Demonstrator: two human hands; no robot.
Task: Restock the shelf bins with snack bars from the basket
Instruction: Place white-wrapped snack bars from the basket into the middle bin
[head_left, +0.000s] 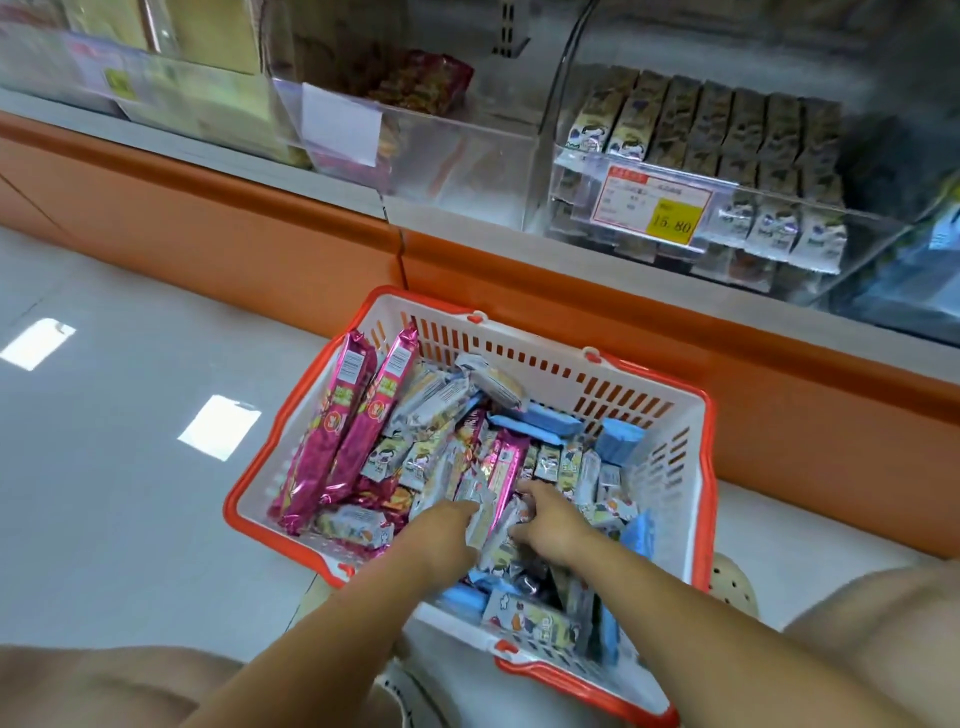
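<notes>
A white basket with an orange rim (561, 374) stands on the floor below the shelf, filled with mixed snack bars: long pink packs (332, 431), blue packs (540, 426) and small white bars with cartoon print (530, 621). Both my hands reach into its middle. My left hand (441, 530) and my right hand (545, 525) close on a bundle of white bars (493, 525) between them; the fingertips are buried among wrappers. Above, a clear shelf bin (727, 228) holds rows of the same white bars behind a price tag (649, 205).
Another clear bin (457, 156) to the left holds a few reddish packs (421, 83). An orange shelf base (260, 234) runs behind the basket. Grey tiled floor (130, 441) lies to the left. My knees show at the bottom corners.
</notes>
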